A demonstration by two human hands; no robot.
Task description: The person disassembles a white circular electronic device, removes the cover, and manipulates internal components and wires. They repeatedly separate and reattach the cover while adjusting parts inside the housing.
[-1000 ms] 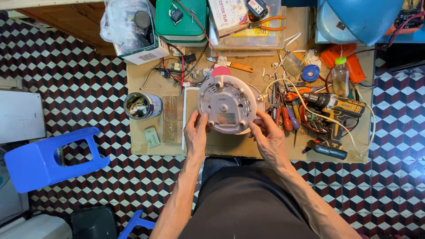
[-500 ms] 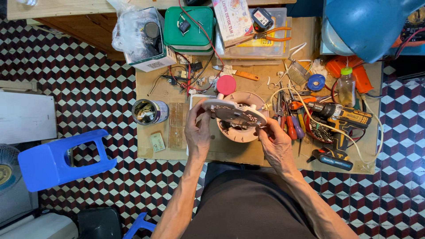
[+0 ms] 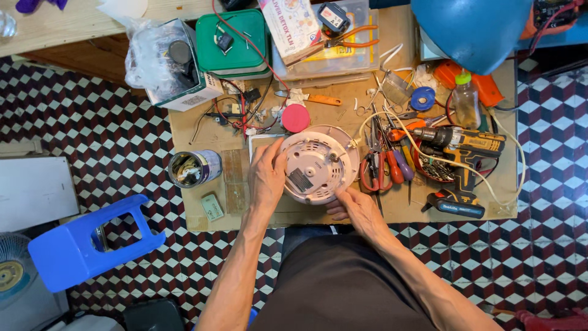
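Round white appliance base (image 3: 315, 164) at the middle of the low wooden worktable (image 3: 184, 211), underside up, directly ahead of the body and between both hands. No long axis to speak of: a disc shape, with the flat bottom plate facing the camera. Left hand (image 3: 267, 178) pressed flat on the left rim, fingers spread along the curve, holding the disc steady, not closed around it. Right hand (image 3: 355, 207) at the lower right edge, fingers bent and half closed, fingertips touching the rim from below; whether something small is pinched there, cannot tell. Both hands about equally near, left one covering more of the surface. Just beside the disc on the right, red-handled pliers (image 3: 372, 165) and a yellow-and-black cordless drill (image 3: 460, 147); on the left, an open tin can (image 3: 195, 168); behind, a red round cap (image 3: 296, 117).
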